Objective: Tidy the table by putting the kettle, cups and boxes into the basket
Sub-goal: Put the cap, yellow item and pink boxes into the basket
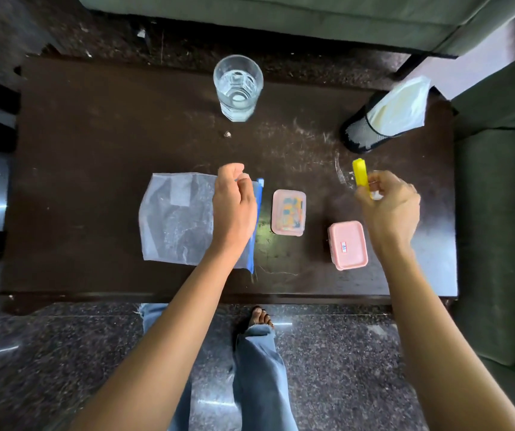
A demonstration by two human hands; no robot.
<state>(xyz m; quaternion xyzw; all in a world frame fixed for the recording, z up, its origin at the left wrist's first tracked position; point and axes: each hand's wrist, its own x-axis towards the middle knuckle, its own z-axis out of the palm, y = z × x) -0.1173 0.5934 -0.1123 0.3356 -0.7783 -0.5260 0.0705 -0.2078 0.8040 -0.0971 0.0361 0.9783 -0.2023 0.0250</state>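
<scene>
View from above of a person standing at a dark table (94, 135). The right hand (390, 206) is gripping a yellow stick-shaped object (359, 174), fingers closed round its lower end, and lifting it clear of the tabletop, probably to get it out of the way. The left hand (234, 206) is hovering with curled fingers over the blue zip edge (259, 194) of a flat clear plastic bag (175, 219); whether it is actually pinching the bag is not clear.

Between the hands, two small pink lidded boxes (288, 212) (347, 245) are sitting apart on the table, not yet packed. A drinking glass (238, 87) is standing upright at the far edge. The black mesh basket (358, 132) (lined with a white bag) is waiting at the far right corner, within reach of the right hand. No kettle is showing.
</scene>
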